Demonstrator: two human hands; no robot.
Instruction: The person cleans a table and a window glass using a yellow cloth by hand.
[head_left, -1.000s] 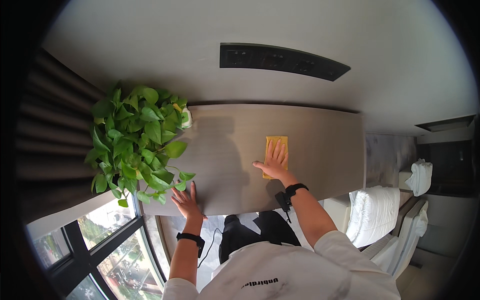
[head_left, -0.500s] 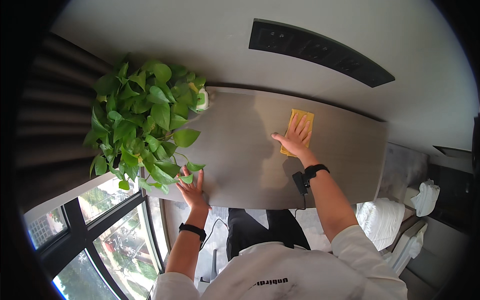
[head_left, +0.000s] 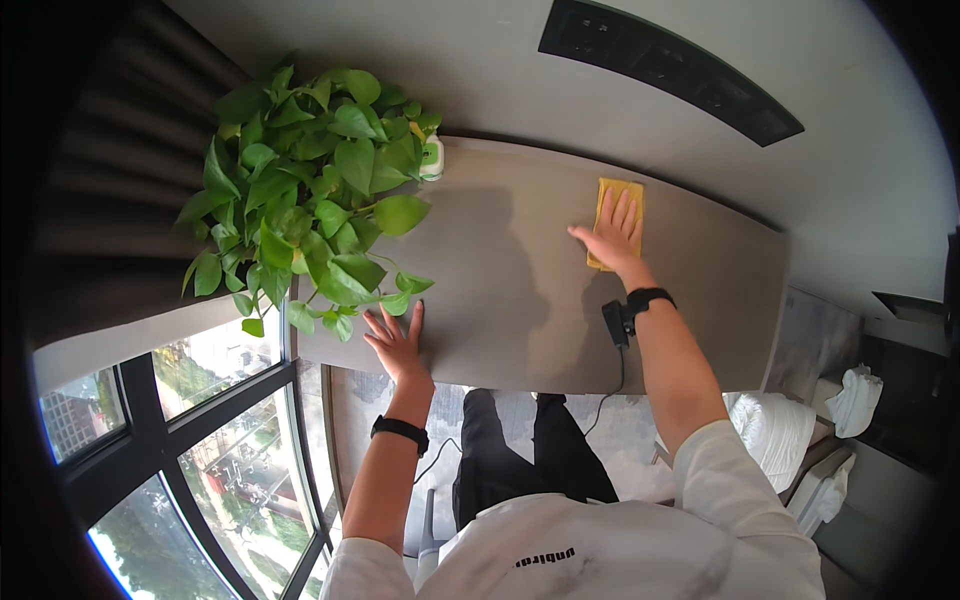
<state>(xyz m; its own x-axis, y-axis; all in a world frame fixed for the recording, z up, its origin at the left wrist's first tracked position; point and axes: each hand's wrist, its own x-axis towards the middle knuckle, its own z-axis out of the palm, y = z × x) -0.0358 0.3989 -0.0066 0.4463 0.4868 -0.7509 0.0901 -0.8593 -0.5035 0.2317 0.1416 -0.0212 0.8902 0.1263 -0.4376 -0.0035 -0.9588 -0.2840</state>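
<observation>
My right hand (head_left: pixel 617 238) lies flat on a folded yellow cloth (head_left: pixel 606 193), pressing it against the desktop near the far edge. Its fingers are stretched out, with the thumb spread to the left off the cloth. Close to the desk's near left edge, my left hand (head_left: pixel 396 350) rests palm down with its fingers apart, just below the trailing leaves of a green potted plant (head_left: pixel 340 215). Leaves hide the plant's pot. Under both hands is the greyish-brown desk (head_left: pixel 480 290).
A small white and green container (head_left: pixel 432 160) stands beside the plant at the far edge. Behind the desk, a black socket panel (head_left: pixel 670 70) is set in the wall. A window (head_left: pixel 240 470) is at left, white bedding (head_left: pixel 770 430) at right. A cabled black device (head_left: pixel 615 322) sits by my right wrist.
The whole view has shifted, so the desk appears higher. My right hand and the cloth look slightly nearer the far edge. My left hand stays on the desk by the plant.
</observation>
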